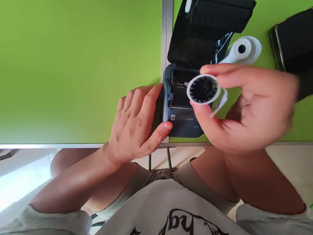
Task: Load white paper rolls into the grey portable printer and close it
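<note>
A label printer [182, 120] lies on the green table with its black lid [206, 30] raised, so its inner bay shows. My left hand [138, 121] rests at the printer's left side, fingers stretched out, the index fingertip against the casing and the thumb on its front left edge. Above the bay's right part, my right hand [248, 108] pinches a small label roll [189, 95] between thumb and fingers. Its end faces up, a white ring around a dark, toothed-looking core. A loose strip of white paper [221, 103] curls off its right side.
A larger white paper roll [242, 49] lies behind my right hand, beside the lid, near a shiny black wrapper [223, 44]. Farther right is a dark phone-like device [298, 46]. A metal seam [166, 26] runs between the tabletops, whose front edge [81, 146] is close to my lap.
</note>
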`<state>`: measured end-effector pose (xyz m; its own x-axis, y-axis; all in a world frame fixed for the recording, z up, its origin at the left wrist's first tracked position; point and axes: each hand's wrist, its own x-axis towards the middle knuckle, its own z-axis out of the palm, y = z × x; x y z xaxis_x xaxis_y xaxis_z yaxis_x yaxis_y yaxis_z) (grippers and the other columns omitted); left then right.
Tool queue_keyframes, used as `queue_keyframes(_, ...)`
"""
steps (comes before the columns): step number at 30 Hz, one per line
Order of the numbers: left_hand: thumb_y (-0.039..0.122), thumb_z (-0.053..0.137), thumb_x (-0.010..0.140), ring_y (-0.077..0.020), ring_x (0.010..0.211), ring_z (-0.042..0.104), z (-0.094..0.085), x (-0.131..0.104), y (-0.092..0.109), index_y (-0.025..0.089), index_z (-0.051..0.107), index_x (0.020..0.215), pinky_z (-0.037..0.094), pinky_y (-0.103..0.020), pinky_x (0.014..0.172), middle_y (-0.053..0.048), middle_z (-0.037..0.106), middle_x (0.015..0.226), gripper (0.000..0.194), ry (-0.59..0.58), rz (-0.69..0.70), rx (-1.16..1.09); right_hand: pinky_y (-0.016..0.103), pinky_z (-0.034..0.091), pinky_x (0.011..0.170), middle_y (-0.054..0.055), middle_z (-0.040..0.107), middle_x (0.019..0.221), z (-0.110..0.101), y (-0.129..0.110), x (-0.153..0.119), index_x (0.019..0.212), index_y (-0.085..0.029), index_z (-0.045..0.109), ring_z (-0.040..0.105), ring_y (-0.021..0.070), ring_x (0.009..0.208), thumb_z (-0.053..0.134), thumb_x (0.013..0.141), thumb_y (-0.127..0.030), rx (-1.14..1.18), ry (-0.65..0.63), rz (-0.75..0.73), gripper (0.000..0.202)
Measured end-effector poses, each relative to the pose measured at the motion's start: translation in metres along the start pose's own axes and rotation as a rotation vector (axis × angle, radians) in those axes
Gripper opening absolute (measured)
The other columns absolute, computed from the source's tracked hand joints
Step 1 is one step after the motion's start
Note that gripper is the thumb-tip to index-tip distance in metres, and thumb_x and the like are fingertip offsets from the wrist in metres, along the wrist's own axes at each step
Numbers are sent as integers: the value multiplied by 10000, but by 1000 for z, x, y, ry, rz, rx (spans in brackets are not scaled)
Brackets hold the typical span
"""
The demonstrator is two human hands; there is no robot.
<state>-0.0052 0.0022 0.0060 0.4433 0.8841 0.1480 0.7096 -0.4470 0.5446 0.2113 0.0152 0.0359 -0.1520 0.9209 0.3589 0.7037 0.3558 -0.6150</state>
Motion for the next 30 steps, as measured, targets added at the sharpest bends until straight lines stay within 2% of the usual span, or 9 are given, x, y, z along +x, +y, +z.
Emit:
queue_keyframes(2, 746, 223, 1042, -355, 1314, 588, 0, 0, 1, 80, 426, 1547, 441, -443, 1032, -229, 583, 1481, 860, -13, 1, -4, 384, 636, 1013, -24, 791, 1196, 6, -2, 7, 1179, -270, 668, 769, 183, 1116, 657, 889, -157, -9, 93, -189, 311)
queue_keyframes(4, 741, 243, 1046, -351, 1445, 517, 0, 0, 1, 55, 402, 1558, 414, -429, 1106, -241, 535, 1553, 870, -21, 13, -13, 392, 634, 1022, 27, 783, 1212, 8, 3, 13, 1197, -253, 672, 757, 207, 1155, 633, 865, -78, -67, 126, -292, 377)
queue_keyframes(6, 730, 234, 1055, -338, 1501, 478, 0, 0, 1, 31, 406, 1550, 399, -412, 1129, -247, 536, 1560, 873, -23, 22, -10, 405, 631, 1043, 62, 769, 1238, 8, 8, 16, 1228, -235, 664, 747, 229, 1180, 644, 869, -90, -114, 118, -297, 388)
queue_keyframes(10, 715, 236, 1064, -339, 1484, 508, 0, 0, 0, 6, 441, 1524, 419, -411, 1087, -254, 584, 1511, 870, -28, 35, -3, 378, 650, 938, 21, 789, 1192, 8, 12, 14, 1231, -260, 626, 779, 215, 1110, 651, 899, -146, -114, 116, -267, 352)
queue_keyframes(13, 712, 249, 1064, -343, 1487, 507, 0, 0, -1, 6, 445, 1522, 428, -421, 1078, -255, 582, 1514, 864, -32, 43, -8, 355, 641, 906, 55, 797, 1155, 9, 13, 14, 1144, -215, 645, 783, 214, 1099, 654, 882, -121, -71, 120, -309, 279)
queue_keyframes(16, 719, 244, 1061, -352, 1479, 514, 0, 0, -1, 3, 438, 1526, 436, -439, 1071, -261, 584, 1507, 876, -23, 46, -5, 346, 617, 960, 100, 790, 1134, 8, 15, 16, 1071, -173, 697, 767, 190, 1079, 657, 872, -105, -47, 118, -349, 214)
queue_keyframes(18, 716, 235, 1062, -356, 1461, 531, 0, 1, -1, -4, 443, 1521, 442, -444, 1053, -266, 592, 1494, 879, -19, 53, 2, 345, 609, 982, 84, 787, 1134, 8, 17, 17, 1075, -188, 714, 755, 168, 1066, 649, 888, -104, -50, 124, -342, 215)
queue_keyframes(22, 704, 245, 1066, -364, 1449, 541, -1, 2, -1, -27, 459, 1506, 437, -440, 1033, -275, 598, 1480, 879, -16, 70, 14, 319, 629, 890, 39, 779, 1047, 8, 21, 18, 1009, -211, 671, 749, 153, 1004, 658, 892, -106, 16, 103, -325, 157)
queue_keyframes(30, 710, 259, 1059, -381, 1457, 527, 1, 2, -3, -11, 427, 1530, 439, -456, 1008, -274, 579, 1504, 878, -23, 60, 23, 303, 620, 914, 7, 745, 1004, 13, 20, 18, 943, -219, 605, 743, 130, 1010, 649, 934, -144, 137, 103, -306, 88)
